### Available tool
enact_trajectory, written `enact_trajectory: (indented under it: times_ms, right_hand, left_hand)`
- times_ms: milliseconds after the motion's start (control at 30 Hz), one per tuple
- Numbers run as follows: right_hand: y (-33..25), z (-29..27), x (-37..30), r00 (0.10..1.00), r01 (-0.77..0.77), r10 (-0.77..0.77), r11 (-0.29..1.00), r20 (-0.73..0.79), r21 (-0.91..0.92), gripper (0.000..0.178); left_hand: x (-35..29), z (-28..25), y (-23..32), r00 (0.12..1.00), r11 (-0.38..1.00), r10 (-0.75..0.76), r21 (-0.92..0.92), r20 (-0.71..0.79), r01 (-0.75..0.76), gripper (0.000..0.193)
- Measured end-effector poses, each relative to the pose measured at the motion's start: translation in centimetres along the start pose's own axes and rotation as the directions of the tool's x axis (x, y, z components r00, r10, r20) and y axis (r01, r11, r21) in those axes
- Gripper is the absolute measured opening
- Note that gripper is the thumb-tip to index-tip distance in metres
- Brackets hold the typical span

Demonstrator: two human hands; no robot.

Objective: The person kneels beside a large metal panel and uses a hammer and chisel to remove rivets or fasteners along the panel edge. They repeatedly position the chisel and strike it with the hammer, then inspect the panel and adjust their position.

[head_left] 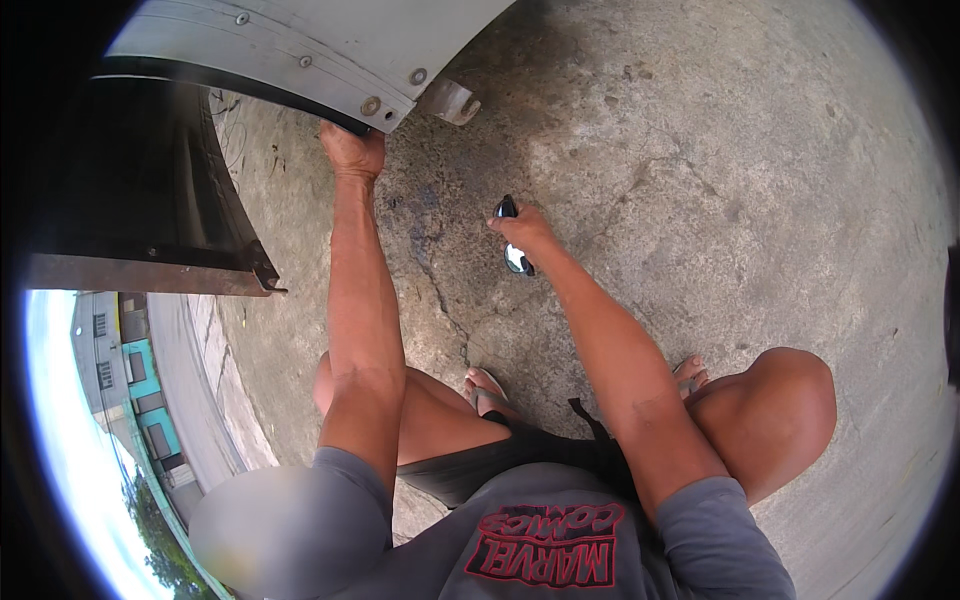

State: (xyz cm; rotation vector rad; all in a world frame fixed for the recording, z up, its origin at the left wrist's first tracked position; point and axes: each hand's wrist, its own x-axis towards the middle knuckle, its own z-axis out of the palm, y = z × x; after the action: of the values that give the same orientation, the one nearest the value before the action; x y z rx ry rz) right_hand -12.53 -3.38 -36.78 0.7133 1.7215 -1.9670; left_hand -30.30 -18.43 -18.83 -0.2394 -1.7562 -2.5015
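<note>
The right hand holds a shiny-faced black object.

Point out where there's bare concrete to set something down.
Widest: the concrete floor right of the right hand and beyond the right knee. A narrower patch lies between the hands. Crowded: around the left hand at the black edge strip of the panel.

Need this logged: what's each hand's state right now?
Left hand: cannot tell; fingertips hidden at a flat light-grey metal panel.
Right hand: closed, holding a glossy black object with a round reflective end.
</note>
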Motion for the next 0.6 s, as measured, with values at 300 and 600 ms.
enact_trajectory:
  times_ms: [300, 600]
  right_hand:
    - [-0.3, 1.3, -0.5, 0.999, 0.048, -0.047, 0.998, -0.023, 0.039, 0.043]
    - [-1.6, -3.5, -1.1, 0.999, 0.051, -0.052, 0.995, 0.007, 0.081, 0.047]
  left_hand:
    - [2.2, -4.6, 2.3, 0.986, 0.877, -0.048, 0.479, 0.159, -0.035, 0.045]
    - [1.3, 0.9, 3.9, 0.976, 0.977, -0.196, 0.102, 0.091, 0.186, 0.052]
